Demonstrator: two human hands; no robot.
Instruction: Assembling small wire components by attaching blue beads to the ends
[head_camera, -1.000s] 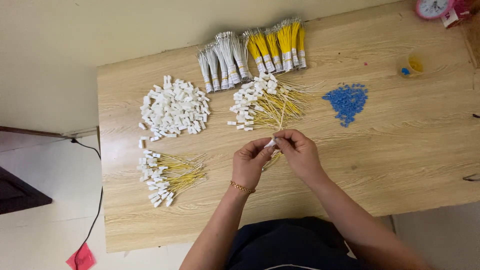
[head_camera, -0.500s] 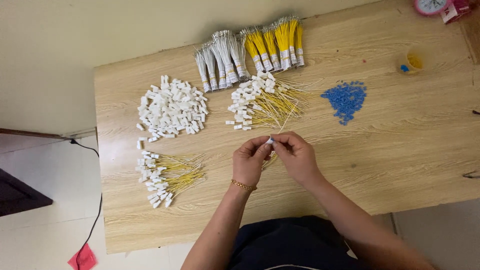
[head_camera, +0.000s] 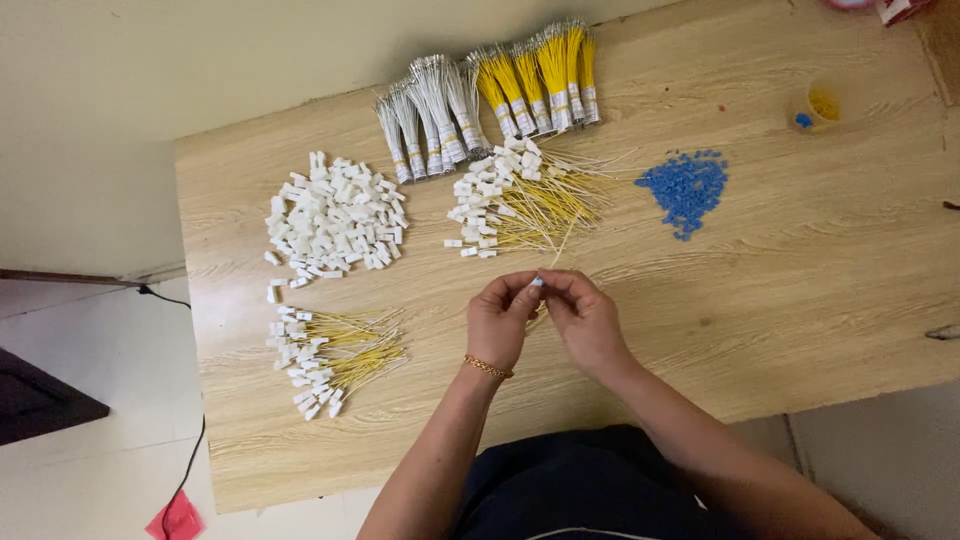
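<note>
My left hand and my right hand meet over the middle of the wooden table. Together they pinch a small white connector with a thin yellow wire hanging below it between the palms. Just beyond the hands lies a heap of yellow wires with white connectors. A pile of loose white connectors sits to the left. A smaller lot of yellow wired connectors lies at the near left. A gold bracelet is on my left wrist.
Bundles of grey wires and yellow wires lie at the table's far edge. A scatter of small blue pieces is at the right, with a small clear cup beyond. A cable runs on the floor at the left.
Both hands stay together on the connector, with the fingers shifting slightly. The view has drifted a little, so the table sits further right in the frame.
</note>
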